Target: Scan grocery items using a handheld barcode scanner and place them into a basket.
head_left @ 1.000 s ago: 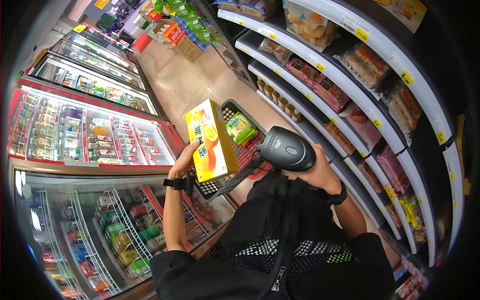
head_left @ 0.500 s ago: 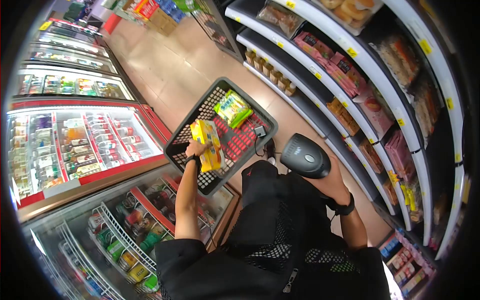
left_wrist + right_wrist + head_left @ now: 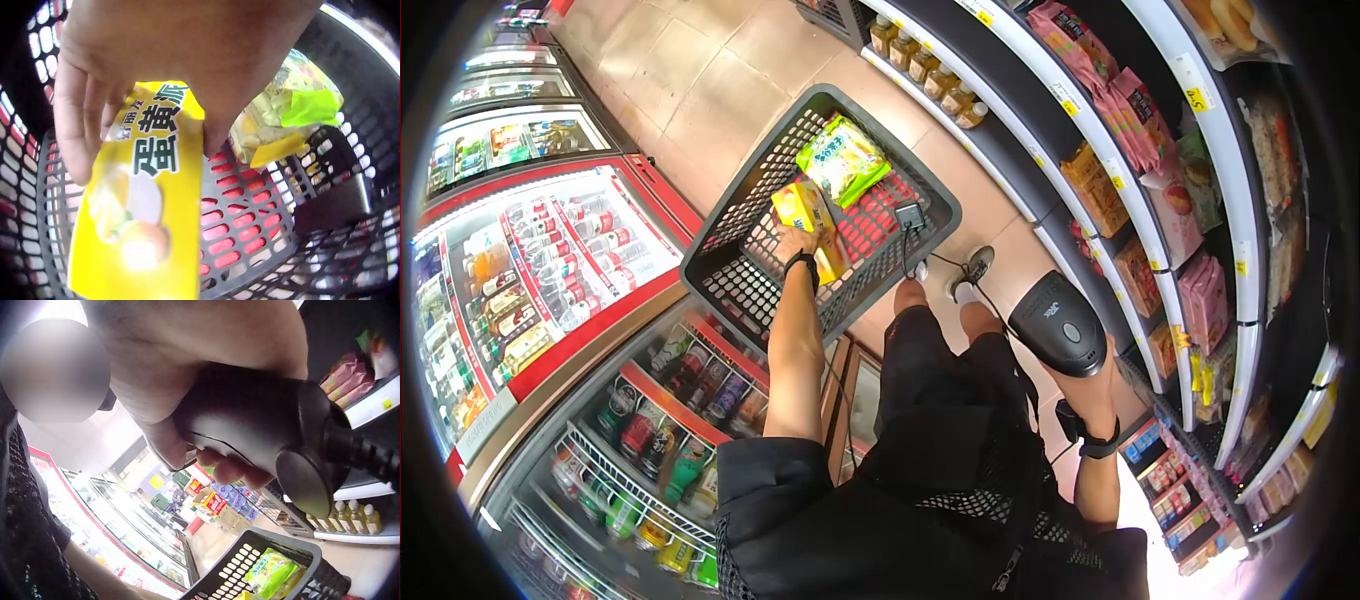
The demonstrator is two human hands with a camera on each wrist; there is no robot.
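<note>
Inside a dark grey shopping basket (image 3: 948, 205), my left hand (image 3: 798, 240) grips a yellow carton of egg yolk pies (image 3: 147, 212). The left wrist view shows the fingers on one side of the carton and the thumb on the other. A green and yellow snack bag (image 3: 844, 162) lies in the basket beyond the carton, near a small black block (image 3: 910, 216) with a cord. My right hand (image 3: 1088, 385) holds a black barcode scanner (image 3: 1060, 325) by its handle, to the right of the basket. Its fingers wrap the handle in the right wrist view.
Glass-topped freezers (image 3: 585, 270) full of bottles and cans run along the left. On the right stand curved shelves (image 3: 1245, 240) with packaged breads and snacks; a row of small bottles (image 3: 925, 68) sits low there. Tiled floor (image 3: 710, 60) stretches ahead.
The carton has moved down into the basket with my left hand, from above its edge. The scanner stays in my right hand, shifted right in view. The head view has tilted further down.
</note>
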